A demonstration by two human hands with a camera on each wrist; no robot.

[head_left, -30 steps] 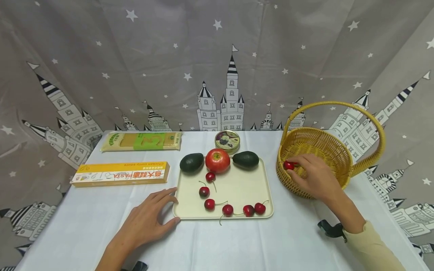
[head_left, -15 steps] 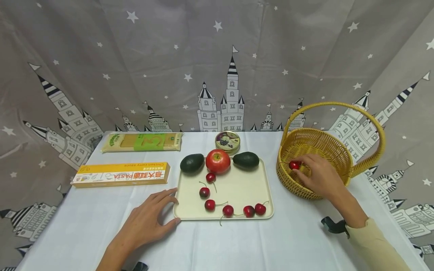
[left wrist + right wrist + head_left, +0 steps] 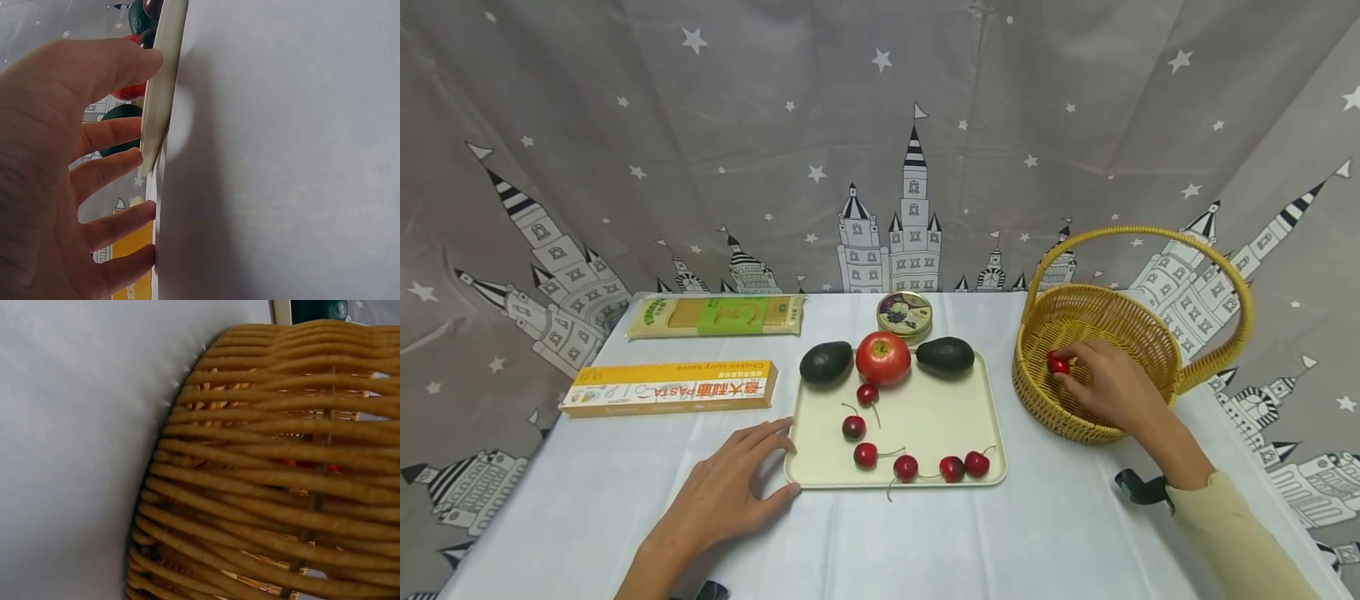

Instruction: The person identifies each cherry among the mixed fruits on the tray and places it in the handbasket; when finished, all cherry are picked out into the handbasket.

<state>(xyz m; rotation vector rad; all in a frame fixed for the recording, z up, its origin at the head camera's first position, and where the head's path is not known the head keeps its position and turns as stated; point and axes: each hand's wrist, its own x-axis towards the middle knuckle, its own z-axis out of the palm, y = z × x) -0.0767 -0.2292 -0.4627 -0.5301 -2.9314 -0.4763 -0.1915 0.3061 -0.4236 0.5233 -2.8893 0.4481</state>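
My right hand reaches over the near rim of the yellow wicker basket and pinches a red cherry between thumb and fingers. The right wrist view shows mostly the woven wall, which hides that hand. My left hand lies at the left edge of a cream tray, its thumb and some fingertips touching the rim with the fingers loosely spread. In the left wrist view, the left hand's thumb rests against the tray's edge.
Several cherries form a curve on the tray. A red pomegranate-like fruit sits between two avocados at its back edge. Behind stands a round tin. A pasta box and a green-banded pasta packet lie left.
My right hand has moved rightward from the basket's left side, carrying the cherry further over the basket's inside. The left hand has stayed at the tray's edge.
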